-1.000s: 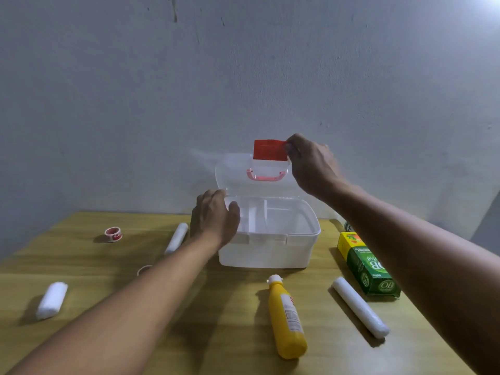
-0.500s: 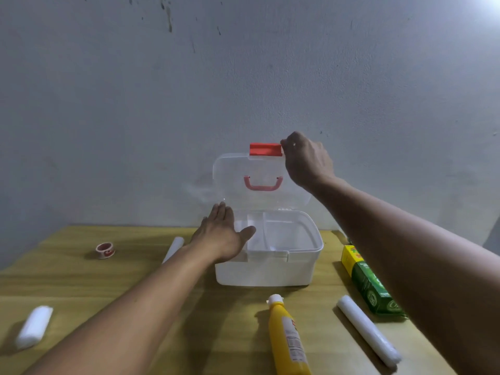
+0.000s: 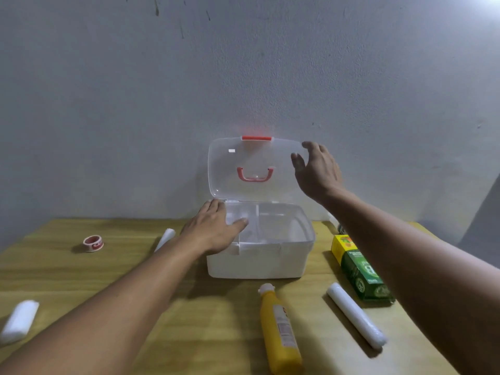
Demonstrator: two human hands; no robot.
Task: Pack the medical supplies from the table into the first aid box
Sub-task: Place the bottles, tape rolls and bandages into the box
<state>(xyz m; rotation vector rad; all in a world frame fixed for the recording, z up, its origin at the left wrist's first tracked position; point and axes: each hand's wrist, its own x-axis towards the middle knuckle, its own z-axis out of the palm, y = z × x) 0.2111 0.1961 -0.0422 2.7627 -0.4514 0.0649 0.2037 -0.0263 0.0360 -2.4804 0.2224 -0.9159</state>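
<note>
The white first aid box [image 3: 259, 262] stands at the back middle of the table, its clear lid [image 3: 230, 169] with red handle and latch upright against the wall. My left hand [image 3: 213, 230] rests flat on the box's left rim, thumb over the inner tray. My right hand [image 3: 316, 171] hovers open just off the lid's right edge, holding nothing. On the table lie a yellow bottle [image 3: 280, 330], a long white roll [image 3: 355, 315], a green and yellow carton [image 3: 361, 269], another white roll [image 3: 165, 238], a small tape roll [image 3: 93, 242] and a white bandage pack [image 3: 19, 320].
The wooden table [image 3: 81, 277] meets a grey wall right behind the box. A small dark object [image 3: 340, 228] peeks out behind the carton, mostly hidden by my right forearm.
My right hand let go of the red latch and drew off to the right of the lid, which now stands fully open. My left hand flattened on the box rim.
</note>
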